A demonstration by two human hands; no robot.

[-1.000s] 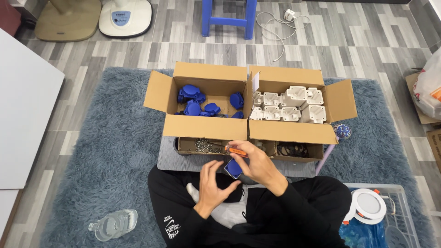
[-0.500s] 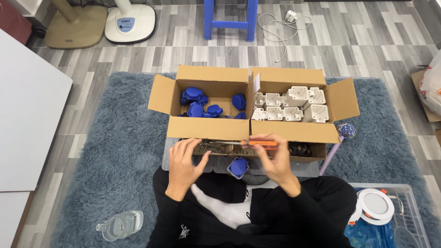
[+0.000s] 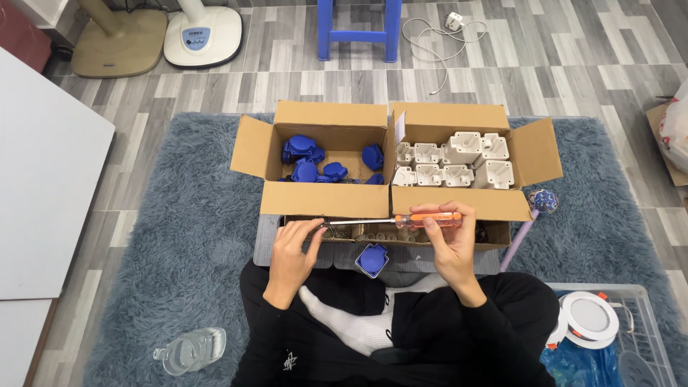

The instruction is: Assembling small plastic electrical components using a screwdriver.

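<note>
Since half a second ago both hands are sitting a bit lower and wider apart, screwdriver [image 3: 401,221] now lying level across the front of the boxes. Right hand [image 3: 450,240] is closing around the orange handle, fingers wrapped over it. Left hand [image 3: 292,252] is pinching the metal shaft near its tip, fingers curled in; whether it is also holding some small part there is too small to tell. Screwdriver is hovering over a shallow cardboard tray [image 3: 494,233] of small dark metal bits, just in front of the person's knees at the rug's near edge. One blue plastic piece [image 3: 372,259] is resting below the shaft, between the two hands, near the white sock [image 3: 337,315]. Behind the tray two open cardboard boxes are standing side by side on the grey rug [image 3: 179,229]: left box [image 3: 326,199] holding blue pieces, right box [image 3: 455,203] holding white plastic housings; their front flaps are partly blocking the tray. Clear plastic bottle [image 3: 188,351] is lying at the rug's near-left corner. Clear bin [image 3: 645,337] with a round white lamp [image 3: 589,317] is sitting near-right. Blue stool [image 3: 356,29] and fan base [image 3: 203,36] are standing on the floor beyond the far edge.
</note>
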